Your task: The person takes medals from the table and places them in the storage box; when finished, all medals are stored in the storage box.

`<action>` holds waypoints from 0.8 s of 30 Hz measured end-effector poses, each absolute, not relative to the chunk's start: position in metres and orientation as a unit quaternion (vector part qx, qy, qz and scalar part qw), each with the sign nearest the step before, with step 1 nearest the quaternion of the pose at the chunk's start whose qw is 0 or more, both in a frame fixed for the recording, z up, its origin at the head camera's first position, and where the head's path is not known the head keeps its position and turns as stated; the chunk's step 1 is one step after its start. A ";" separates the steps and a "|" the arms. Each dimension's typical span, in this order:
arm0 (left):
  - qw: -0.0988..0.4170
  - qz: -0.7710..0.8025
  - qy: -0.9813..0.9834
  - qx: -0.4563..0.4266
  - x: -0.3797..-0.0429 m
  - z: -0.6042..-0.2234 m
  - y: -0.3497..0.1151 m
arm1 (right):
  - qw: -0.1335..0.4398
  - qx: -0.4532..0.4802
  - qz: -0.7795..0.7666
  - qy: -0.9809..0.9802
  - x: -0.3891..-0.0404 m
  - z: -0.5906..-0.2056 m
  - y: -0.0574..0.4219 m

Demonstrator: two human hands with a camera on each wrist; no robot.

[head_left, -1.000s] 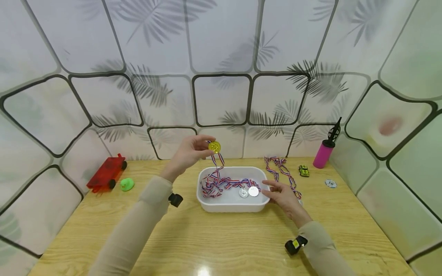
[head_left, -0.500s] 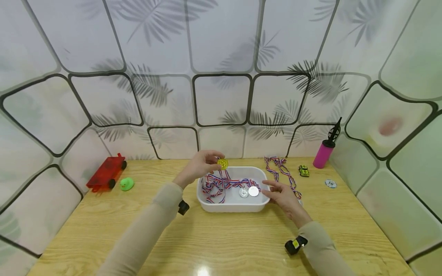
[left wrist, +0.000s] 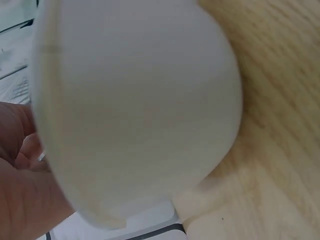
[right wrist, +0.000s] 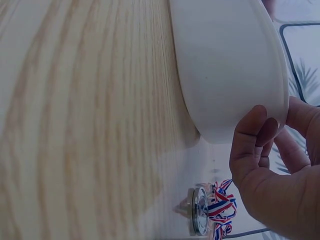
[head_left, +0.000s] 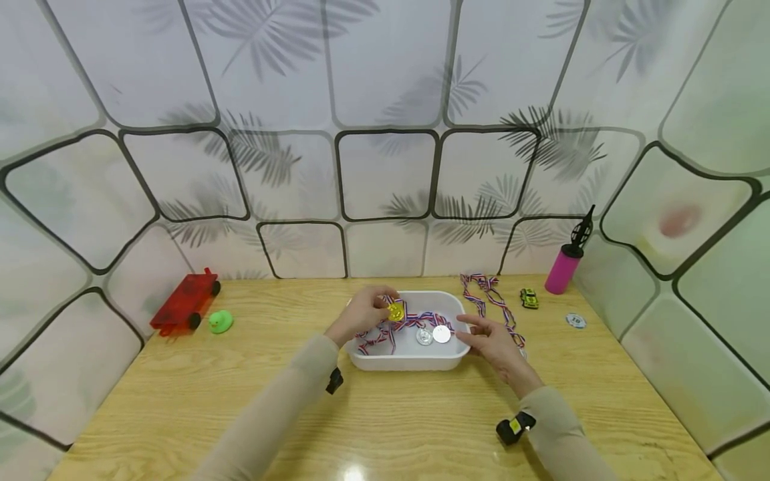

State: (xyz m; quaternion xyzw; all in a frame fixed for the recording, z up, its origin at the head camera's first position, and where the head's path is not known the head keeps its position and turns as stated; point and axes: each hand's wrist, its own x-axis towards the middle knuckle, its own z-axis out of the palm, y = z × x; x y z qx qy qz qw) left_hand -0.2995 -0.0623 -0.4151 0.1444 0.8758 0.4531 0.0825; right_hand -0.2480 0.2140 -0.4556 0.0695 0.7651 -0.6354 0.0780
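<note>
My left hand [head_left: 361,315] reaches over the left side of a white plastic tub [head_left: 406,363] and pinches a gold medal [head_left: 396,312] low inside it. Striped red, white and blue ribbons [head_left: 375,344] lie tangled in the tub. Two silver medals [head_left: 424,336] rest side by side at its right end. My right hand [head_left: 496,349] grips the tub's right rim, fingers and thumb on either side of the wall [right wrist: 235,75]. In the left wrist view the tub's side [left wrist: 145,110] hides the medal and most of the fingers.
Right of the tub lies another silver medal [right wrist: 200,211] with its striped ribbon [head_left: 505,310]. Beyond are a toy car [head_left: 529,298], a poker chip [head_left: 575,321] and a pink hand pump [head_left: 562,270]. A green rubber duck [head_left: 220,322] and red toy cart [head_left: 185,302] stand left.
My left hand has brought the gold medal down and to the right, from above the tub's back edge into the tub, its ribbon sinking with it. The right hand has stayed on the rim.
</note>
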 end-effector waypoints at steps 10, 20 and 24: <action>0.055 0.385 0.903 0.183 -0.296 -0.434 -0.049 | 0.078 0.066 -0.630 0.770 -0.247 -0.455 0.214; 0.080 0.388 0.881 0.259 -0.295 -0.443 -0.042 | 0.081 0.065 -0.628 0.771 -0.247 -0.455 0.214; 0.098 0.365 0.889 0.259 -0.295 -0.444 -0.039 | 0.082 0.066 -0.631 0.769 -0.247 -0.456 0.213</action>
